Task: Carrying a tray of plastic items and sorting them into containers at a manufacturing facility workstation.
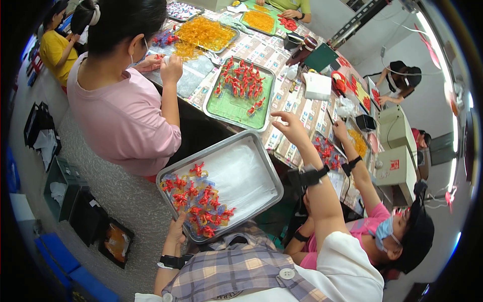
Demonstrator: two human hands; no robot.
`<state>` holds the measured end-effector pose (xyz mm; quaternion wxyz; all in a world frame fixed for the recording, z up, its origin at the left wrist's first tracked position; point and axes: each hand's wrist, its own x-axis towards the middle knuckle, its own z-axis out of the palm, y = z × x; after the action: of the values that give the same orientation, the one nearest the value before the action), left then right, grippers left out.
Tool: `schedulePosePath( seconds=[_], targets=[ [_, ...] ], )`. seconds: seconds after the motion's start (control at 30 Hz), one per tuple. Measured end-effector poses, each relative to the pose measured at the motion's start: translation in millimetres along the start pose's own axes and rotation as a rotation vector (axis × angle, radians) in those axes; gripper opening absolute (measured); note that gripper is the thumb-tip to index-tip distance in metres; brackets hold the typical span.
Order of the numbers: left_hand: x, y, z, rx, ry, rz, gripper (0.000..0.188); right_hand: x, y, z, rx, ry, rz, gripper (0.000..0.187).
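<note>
My left hand grips the lower left rim of a metal tray held in front of me. Piled on the tray's left part are several small red figures with clear bluish and yellow plastic parts; its right part shows a whitish sheet. My right hand hangs over the table edge, fingers stretched out, holding nothing. Beside it lies another metal tray with a green lining, where more red-and-clear figures stand in a group and a few lie apart.
A person in pink works at the table's left; another, masked and capped, sits at my right. On the table are a tray of orange plastic parts, a white box and a dark jar. Bins stand on the floor.
</note>
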<state>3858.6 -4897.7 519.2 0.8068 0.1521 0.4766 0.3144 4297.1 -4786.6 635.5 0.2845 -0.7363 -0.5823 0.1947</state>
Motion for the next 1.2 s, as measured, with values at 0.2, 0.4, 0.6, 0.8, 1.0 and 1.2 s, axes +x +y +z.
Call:
schedulePosePath(
  seconds=[0.2,0.4,0.6,0.8,1.0,1.2],
  targets=[
    [24,-9,7,-0.066,0.083,-0.060,0.059,95,71,66,-0.350,-0.179,0.006,0.053],
    [38,-21,13,-0.128,0.166,-0.138,0.062,121,83,93,-0.371,-0.363,-0.023,0.038],
    [53,-24,36,-0.178,0.165,-0.129,0.062,118,98,75,-0.241,-0.258,-0.018,0.026],
    [69,-24,40,-0.267,0.203,-0.124,0.059,80,29,36,0.154,-0.573,-0.119,0.030],
    [73,-15,54,-0.300,0.188,-0.110,0.059,119,8,25,0.223,-0.614,0.248,0.031],
    [75,-11,67,-0.263,0.216,-0.116,0.060,181,77,79,-0.361,-0.123,-0.155,0.034]
  ],
)
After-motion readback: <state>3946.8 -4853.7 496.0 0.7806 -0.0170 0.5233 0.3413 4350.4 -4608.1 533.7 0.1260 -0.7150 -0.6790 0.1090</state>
